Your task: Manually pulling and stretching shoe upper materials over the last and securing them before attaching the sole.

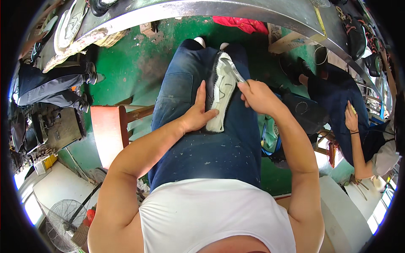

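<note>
A half-made shoe [223, 93] lies bottom up along my lap, its dark upper edge folded around a pale, whitish underside. My left hand [200, 110] steadies it at the near end, with the thumb on the underside and the fingers stretched along the left side. In my right hand [258, 98] is a silver metal tool like a pair of pincers [237, 74], held by its handle. Its head meets the far end of the shoe; whether the jaws are closed on the edge I cannot tell.
Ahead curves a metal-edged workbench [185, 9] with shoes [71, 25] on it. A red-brown stool [109, 130] stands at my left, a fan [65, 221] behind it. On the right sits a co-worker [358, 135]; another person's legs [55, 86] show at left.
</note>
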A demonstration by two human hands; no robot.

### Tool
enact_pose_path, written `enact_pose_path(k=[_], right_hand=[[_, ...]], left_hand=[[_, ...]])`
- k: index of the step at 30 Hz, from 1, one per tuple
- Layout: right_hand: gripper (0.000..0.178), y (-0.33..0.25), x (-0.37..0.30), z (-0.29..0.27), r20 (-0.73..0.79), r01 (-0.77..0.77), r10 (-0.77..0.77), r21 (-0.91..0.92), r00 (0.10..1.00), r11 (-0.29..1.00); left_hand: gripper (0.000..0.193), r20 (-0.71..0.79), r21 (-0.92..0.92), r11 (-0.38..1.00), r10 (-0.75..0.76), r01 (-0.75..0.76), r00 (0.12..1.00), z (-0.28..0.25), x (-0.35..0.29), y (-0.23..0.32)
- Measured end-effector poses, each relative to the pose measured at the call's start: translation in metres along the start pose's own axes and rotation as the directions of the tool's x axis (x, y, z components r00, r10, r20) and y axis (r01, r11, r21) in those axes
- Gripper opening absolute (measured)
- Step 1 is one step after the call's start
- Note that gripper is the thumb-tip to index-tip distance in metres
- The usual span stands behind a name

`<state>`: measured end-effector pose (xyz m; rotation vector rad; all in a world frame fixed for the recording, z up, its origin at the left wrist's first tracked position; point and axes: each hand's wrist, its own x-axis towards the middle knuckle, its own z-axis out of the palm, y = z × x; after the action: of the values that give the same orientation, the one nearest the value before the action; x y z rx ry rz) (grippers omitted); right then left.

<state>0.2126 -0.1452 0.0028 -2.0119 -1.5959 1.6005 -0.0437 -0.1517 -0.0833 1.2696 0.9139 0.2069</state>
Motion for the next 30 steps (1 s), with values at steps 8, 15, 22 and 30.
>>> enact_pose_path(k=[8, 15, 22, 30], right_hand=[[0.042, 0.028, -0.043, 0.059, -0.096, 0.141, -0.173, -0.275, 0.98, 0.951], [0.046, 0.04, -0.063, 0.057, -0.042, 0.068, -0.065, 0.081, 0.997, 0.994], [0.044, 0.028, -0.064, 0.035, -0.2, 0.093, -0.028, 0.321, 0.979, 0.942], [0.049, -0.059, -0.028, -0.12, -0.675, -0.024, -0.444, -0.564, 0.589, 0.826]], left_hand=[[0.117, 0.058, 0.158, 0.987, -0.026, 0.017, 0.998, -0.007, -0.013, 0.015], [0.124, 0.247, 0.114, 0.992, 0.02, -0.049, 0.969, -0.026, -0.031, 0.013], [0.096, -0.153, 0.135, 0.989, -0.041, 0.062, 0.987, -0.016, 0.018, 0.046], [0.056, 0.032, -0.848, 0.53, 0.057, -0.003, 0.998, -0.046, 0.021, 0.065]])
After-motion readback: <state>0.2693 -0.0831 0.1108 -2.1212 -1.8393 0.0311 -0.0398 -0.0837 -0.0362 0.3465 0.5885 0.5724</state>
